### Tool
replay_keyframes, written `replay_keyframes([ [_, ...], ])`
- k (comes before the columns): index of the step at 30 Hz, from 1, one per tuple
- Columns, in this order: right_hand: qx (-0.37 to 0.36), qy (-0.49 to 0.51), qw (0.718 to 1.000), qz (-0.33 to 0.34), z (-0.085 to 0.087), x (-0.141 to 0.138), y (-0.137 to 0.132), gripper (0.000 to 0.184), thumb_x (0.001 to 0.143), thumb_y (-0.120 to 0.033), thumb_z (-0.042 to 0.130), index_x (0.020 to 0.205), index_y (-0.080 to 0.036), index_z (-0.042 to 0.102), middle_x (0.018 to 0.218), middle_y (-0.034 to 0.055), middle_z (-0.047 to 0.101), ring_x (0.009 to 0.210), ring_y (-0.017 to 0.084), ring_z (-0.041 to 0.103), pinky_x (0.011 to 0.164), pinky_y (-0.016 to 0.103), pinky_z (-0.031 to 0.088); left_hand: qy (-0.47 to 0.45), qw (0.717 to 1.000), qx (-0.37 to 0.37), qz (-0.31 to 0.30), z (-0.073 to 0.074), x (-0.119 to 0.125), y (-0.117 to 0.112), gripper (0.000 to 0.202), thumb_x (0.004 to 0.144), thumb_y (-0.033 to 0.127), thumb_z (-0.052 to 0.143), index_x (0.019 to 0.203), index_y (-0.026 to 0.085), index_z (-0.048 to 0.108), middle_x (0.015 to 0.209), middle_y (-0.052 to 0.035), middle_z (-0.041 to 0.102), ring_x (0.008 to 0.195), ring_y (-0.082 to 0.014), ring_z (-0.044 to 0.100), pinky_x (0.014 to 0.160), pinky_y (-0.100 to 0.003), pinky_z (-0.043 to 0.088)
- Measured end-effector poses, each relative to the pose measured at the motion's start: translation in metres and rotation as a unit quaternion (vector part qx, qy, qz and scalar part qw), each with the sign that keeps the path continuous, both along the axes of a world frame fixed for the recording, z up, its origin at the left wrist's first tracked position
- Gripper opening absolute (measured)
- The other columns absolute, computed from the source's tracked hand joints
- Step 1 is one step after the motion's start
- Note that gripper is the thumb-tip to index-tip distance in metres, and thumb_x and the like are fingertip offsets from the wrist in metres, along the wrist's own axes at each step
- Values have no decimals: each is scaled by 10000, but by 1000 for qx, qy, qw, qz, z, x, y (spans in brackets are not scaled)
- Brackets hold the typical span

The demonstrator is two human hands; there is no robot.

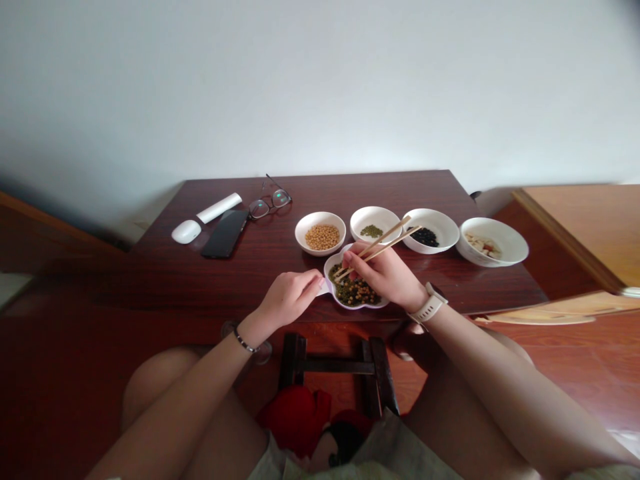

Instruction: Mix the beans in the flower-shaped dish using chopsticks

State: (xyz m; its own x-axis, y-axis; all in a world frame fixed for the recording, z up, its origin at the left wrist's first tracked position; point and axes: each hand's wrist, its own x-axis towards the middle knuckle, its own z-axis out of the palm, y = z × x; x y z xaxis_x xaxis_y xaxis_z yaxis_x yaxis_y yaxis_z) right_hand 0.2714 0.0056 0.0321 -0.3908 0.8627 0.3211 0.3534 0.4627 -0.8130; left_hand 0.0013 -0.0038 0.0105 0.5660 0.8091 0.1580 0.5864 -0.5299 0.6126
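Head view: both forearms reach forward and inward from the near edge, and the hands meet at a lobed white dish (pixel 327 268) on the dark surface (pixel 270 260). The left hand (pixel 291 298) is turned knuckles-up, its fingers closed around the short handle of the dish; a dark bracelet (pixel 246 340) circles that wrist. The right hand (pixel 383 272) leans over the dish from the other side, a pale watch (pixel 430 308) at its wrist, and holds a pair of chopsticks (pixel 393 244) at a slant. Their tips point down and left into the mixed beans (pixel 356 293) in the dish; whether they grip a bean is too small to tell. The right hand covers the far right part of the dish, and the upper ends of the chopsticks cross in front of the bowls behind.

Beyond the hands, four white bowls stand in a row: the bowl of yellow beans (pixel 320 253) ahead between the hands, the bowl of green beans (pixel 380 215) just behind the right hand, then, farther right, the bowl of black beans (pixel 447 230) and the bowl of pale pieces (pixel 493 260). Ahead and to the left of the left hand lie glasses (pixel 270 203), a black phone (pixel 225 235), a white tube-like case (pixel 219 208) and a rounded white object (pixel 186 231).
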Motion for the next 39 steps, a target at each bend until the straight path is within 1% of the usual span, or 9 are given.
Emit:
replay_keyframes([
  [5, -4, -1, 1000, -1, -1, 0, 0, 403, 1190, -507, 526, 967, -237, 724, 826, 45, 730, 809, 231, 701, 786, 368, 529, 3, 1000, 2, 0, 1, 0, 0, 345, 1174, 339, 491, 893, 215, 647, 719, -5, 713, 634, -166, 664, 660, -275, 411],
  [15, 3, -3, 1000, 0, 0, -1, 0, 368, 1192, -461, 541, 972, -228, 724, 809, 30, 733, 777, 212, 701, 785, 362, 514, 5, 1000, -1, 3, 0, 0, 0, 345, 1171, 338, 492, 885, 214, 640, 725, -7, 706, 640, -167, 660, 671, -280, 402],
  [29, 0, -9, 1000, -2, 3, -1, -1, 371, 1188, -477, 547, 966, -235, 720, 798, 31, 732, 763, 217, 694, 769, 368, 510, 9, 1000, 2, 3, 0, 0, 1, 356, 1171, 340, 499, 869, 219, 645, 734, -18, 722, 645, -173, 672, 664, -277, 418],
  [36, -7, -3, 1000, 1, 2, -1, -2, 372, 1185, -486, 544, 969, -234, 714, 883, 54, 754, 810, 225, 708, 770, 366, 532, 6, 1000, 3, 1, 0, 0, 0, 356, 1178, 339, 479, 891, 215, 650, 726, -12, 710, 633, -167, 654, 658, -279, 400],
  [39, -8, -6, 1000, -1, 2, -1, -2, 376, 1184, -489, 543, 963, -236, 710, 878, 55, 756, 795, 223, 706, 761, 366, 535, 6, 1000, 4, 2, -1, 0, 1, 361, 1175, 345, 484, 884, 213, 651, 732, -12, 710, 632, -166, 649, 662, -282, 395],
])
